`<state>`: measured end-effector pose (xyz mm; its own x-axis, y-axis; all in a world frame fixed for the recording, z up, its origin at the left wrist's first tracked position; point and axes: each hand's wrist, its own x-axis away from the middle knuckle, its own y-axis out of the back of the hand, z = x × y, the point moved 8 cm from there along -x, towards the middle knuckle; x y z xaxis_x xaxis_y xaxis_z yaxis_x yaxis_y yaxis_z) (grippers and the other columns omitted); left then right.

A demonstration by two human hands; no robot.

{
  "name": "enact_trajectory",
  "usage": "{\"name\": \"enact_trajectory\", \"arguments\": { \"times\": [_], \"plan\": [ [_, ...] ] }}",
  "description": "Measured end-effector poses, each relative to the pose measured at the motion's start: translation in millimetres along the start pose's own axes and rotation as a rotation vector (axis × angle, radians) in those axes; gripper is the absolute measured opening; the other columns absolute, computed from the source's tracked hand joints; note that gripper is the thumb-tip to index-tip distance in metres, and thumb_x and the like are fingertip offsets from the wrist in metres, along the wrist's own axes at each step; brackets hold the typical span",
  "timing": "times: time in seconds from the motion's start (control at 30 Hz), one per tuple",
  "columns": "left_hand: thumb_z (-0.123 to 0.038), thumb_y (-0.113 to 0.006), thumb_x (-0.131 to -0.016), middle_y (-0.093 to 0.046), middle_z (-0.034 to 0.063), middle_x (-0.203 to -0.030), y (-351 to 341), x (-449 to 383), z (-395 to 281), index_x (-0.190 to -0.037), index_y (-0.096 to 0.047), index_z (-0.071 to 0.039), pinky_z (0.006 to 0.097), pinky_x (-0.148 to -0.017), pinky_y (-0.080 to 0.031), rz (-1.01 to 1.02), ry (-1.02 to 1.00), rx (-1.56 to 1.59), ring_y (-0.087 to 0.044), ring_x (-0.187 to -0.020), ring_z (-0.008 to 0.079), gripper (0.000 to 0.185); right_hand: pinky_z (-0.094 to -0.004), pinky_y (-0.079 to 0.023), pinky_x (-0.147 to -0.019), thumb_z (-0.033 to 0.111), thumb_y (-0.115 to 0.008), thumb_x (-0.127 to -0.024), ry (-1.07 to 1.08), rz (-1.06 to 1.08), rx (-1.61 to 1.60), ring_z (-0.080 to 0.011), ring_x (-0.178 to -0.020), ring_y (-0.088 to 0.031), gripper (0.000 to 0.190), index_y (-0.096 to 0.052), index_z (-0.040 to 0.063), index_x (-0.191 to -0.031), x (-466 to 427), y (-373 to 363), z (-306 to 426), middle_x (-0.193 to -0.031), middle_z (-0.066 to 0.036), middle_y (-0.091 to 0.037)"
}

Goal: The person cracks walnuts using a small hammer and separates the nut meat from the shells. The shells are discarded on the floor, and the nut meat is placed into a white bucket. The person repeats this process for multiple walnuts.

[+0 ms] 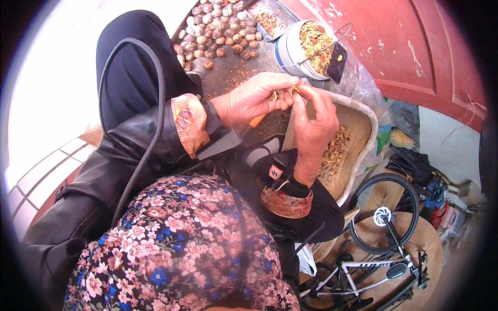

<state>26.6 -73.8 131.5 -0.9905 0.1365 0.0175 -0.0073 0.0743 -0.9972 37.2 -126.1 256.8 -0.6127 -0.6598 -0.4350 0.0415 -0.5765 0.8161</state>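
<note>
My left hand (pixel 260 90) comes in from the left, its thumb and fingers pinched around a piece of cracked walnut (pixel 274 95). Close against it, my right hand (pixel 316 118) grips a small walnut fragment (pixel 294 90) between thumb and fingertips. The fingertips of both hands nearly meet. Behind them a white bucket (pixel 286 52) with a blue band is filled with walnut kernels (pixel 316 42). Partly under my right hand is a shallow woven basket (pixel 360 116) with a pale rim, holding broken walnut pieces (pixel 337 145).
Whole walnuts (pixel 221 31) are heaped at the top, beside a metal dustpan (pixel 268 21) with shell bits. A dark phone-like slab (pixel 337 64) rests at the bucket's rim. An orange handle (pixel 256 121) shows below my left hand. A bicycle (pixel 369 264) and a red door (pixel 412 50) are at right.
</note>
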Motion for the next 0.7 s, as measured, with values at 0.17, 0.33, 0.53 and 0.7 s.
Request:
{"name": "enact_trajectory", "arguments": {
  "times": [0.17,0.33,0.53,0.7],
  "plan": [
    [-0.012,-0.056,-0.088,-0.058,0.0045,-0.098,3.9,0.1,0.5,-0.101,-0.057,-0.001,0.0207,-0.076,-0.052,-0.028,0.013,-0.112,-0.058,-0.09,0.0109,0.018,-0.0319,-0.043,-0.072,0.005,-0.064,-0.071,-0.041,0.067,-0.027,-0.0209,-0.073,-0.058,0.017,-0.063,0.007,-0.088,-2.0,-1.0,-4.4,-0.081,-0.006,-0.063],
    [-0.013,-0.056,-0.087,-0.058,0.0034,-0.095,7.8,-1.6,-0.4,-0.101,-0.057,-0.001,0.0187,-0.072,-0.052,-0.046,0.0,-0.164,-0.058,-0.087,0.0092,0.018,-0.0314,-0.044,-0.069,0.005,-0.065,-0.071,-0.09,0.09,-0.07,-0.0213,-0.069,-0.058,0.014,-0.064,0.006,-0.085,-3.5,-2.3,-8.4,-0.077,-0.007,-0.062],
    [-0.013,-0.057,-0.087,-0.059,0.003,-0.086,7.5,-0.6,-2.3,-0.098,-0.059,-0.001,0.0177,-0.063,-0.051,-0.071,-0.008,-0.207,-0.059,-0.076,0.008,0.017,-0.0319,-0.045,-0.066,0.005,-0.064,-0.071,-0.121,0.122,-0.114,-0.022,-0.068,-0.059,0.013,-0.063,0.006,-0.084,-4.0,-3.3,-10.2,-0.075,-0.008,-0.062],
    [-0.015,-0.057,-0.087,-0.06,0.0041,-0.078,7.5,0.6,-5.4,-0.094,-0.06,0.0,0.0192,-0.057,-0.05,-0.134,-0.036,-0.229,-0.059,-0.066,0.0087,0.017,-0.0258,-0.047,-0.067,0.003,-0.066,-0.072,-0.127,0.14,-0.078,-0.0139,-0.071,-0.061,0.014,-0.064,0.002,-0.085,-3.9,-3.6,-10.6,-0.079,-0.007,-0.064]
  ]
}}
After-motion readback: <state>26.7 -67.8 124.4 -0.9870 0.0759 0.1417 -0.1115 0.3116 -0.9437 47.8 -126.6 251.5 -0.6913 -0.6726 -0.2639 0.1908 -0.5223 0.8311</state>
